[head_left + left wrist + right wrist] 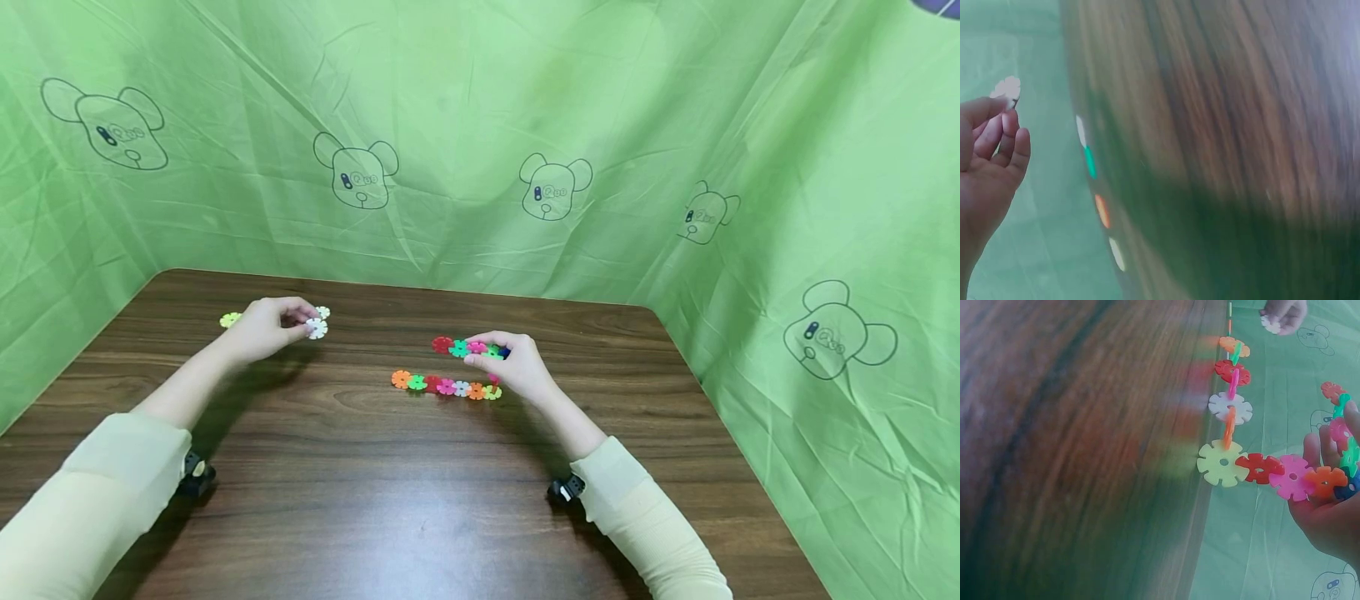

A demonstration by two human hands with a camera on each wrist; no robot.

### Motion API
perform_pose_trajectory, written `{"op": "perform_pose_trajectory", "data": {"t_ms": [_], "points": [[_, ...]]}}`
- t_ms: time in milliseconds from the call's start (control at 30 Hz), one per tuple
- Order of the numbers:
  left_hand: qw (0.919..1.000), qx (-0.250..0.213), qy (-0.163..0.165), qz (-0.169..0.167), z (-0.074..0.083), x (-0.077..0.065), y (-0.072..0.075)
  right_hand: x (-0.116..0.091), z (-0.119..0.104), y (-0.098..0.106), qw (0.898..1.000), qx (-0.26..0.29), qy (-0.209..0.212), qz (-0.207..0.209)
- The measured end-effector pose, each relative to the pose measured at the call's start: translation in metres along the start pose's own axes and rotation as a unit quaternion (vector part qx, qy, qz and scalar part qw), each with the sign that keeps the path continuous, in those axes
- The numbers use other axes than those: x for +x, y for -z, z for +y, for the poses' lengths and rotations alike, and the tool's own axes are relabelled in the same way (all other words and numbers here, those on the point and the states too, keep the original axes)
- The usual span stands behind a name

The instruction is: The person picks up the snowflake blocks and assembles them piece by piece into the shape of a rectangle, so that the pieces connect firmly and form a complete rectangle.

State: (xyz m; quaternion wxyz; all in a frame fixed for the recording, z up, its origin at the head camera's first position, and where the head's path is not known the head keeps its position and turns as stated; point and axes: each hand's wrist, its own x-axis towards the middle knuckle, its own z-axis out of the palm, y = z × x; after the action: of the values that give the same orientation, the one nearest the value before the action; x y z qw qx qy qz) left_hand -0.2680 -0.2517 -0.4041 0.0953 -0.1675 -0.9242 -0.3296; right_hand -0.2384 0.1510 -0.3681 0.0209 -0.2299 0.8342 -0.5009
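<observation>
My left hand (pixel 262 331) pinches a white flower-shaped plastic disc (pixel 318 329) between thumb and fingertips, above the far left of the table. The same disc (pixel 1007 90) shows in the left wrist view. My right hand (pixel 520 368) grips one end of a chain of linked notched discs (pixel 447 387) in many colours. Its near row lies left to right, then turns at a yellow disc (pixel 1222 464) through red, pink and orange to a dark blue disc (pixel 1349 489) by the palm. From there a second row runs back to a red disc (pixel 442 345). The fingers hide part of this row.
Around the left hand lie more discs: a yellow one (pixel 230 319) to its left and a pale one (pixel 323 312) just behind the held disc. Green (pixel 1090 161) and orange (pixel 1102 211) discs show in the left wrist view. Green cloth (pixel 457 125) hangs behind the brown table (pixel 360 517).
</observation>
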Motion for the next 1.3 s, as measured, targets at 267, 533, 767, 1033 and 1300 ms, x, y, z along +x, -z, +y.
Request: {"op": "perform_pose_trajectory", "data": {"t_ms": [267,533,767,1033,1300], "points": [[0.9996,-0.017,-0.010,0.021,0.039,-0.001,-0.002,0.000,0.000,0.000,1.000,-0.003,0.004,-0.002],[0.9963,-0.080,0.012,0.031,0.078,-0.002,-0.015,-0.001,-0.002,0.000,1.000,0.001,-0.006,-0.002],[0.9850,-0.158,0.068,0.013,0.109,-0.002,-0.033,0.000,-0.004,0.000,1.000,0.000,0.009,-0.002],[0.9644,-0.238,0.114,0.022,0.123,0.000,-0.053,0.000,-0.004,-0.001,1.000,0.004,0.007,-0.006],[0.9476,-0.294,0.120,0.030,0.129,0.004,-0.073,-0.002,-0.006,-0.001,1.000,-0.002,0.014,-0.007]]}}
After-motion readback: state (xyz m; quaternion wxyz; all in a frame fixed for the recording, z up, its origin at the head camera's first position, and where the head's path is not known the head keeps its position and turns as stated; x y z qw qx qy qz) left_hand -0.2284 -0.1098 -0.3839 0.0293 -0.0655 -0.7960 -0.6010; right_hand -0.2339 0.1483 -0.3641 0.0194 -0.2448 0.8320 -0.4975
